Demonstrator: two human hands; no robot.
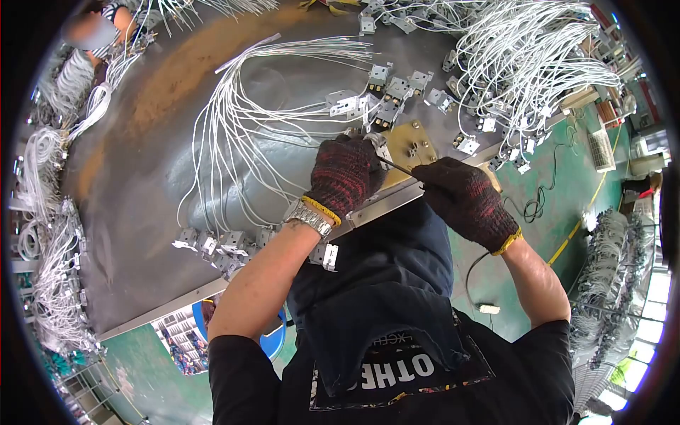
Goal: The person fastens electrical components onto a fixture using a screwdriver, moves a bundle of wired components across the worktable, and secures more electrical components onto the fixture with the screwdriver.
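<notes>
My left hand, in a dark red-black knit glove, is closed around a small metal bracket at the table's front edge. The fingers hide most of that bracket. My right hand, gloved alike, grips a thin metal-shafted tool resembling a screwdriver; its handle is hidden in the fist. The shaft points left, its tip at the bracket by my left fingers. Just beyond the hands a brass-coloured plate with small posts lies on the table. White wires fan out left of my left hand.
Metal brackets cluster behind the plate, and more lie along the front edge at left. A large wire bundle covers the back right of the metal table. Another person's arm shows at the far left.
</notes>
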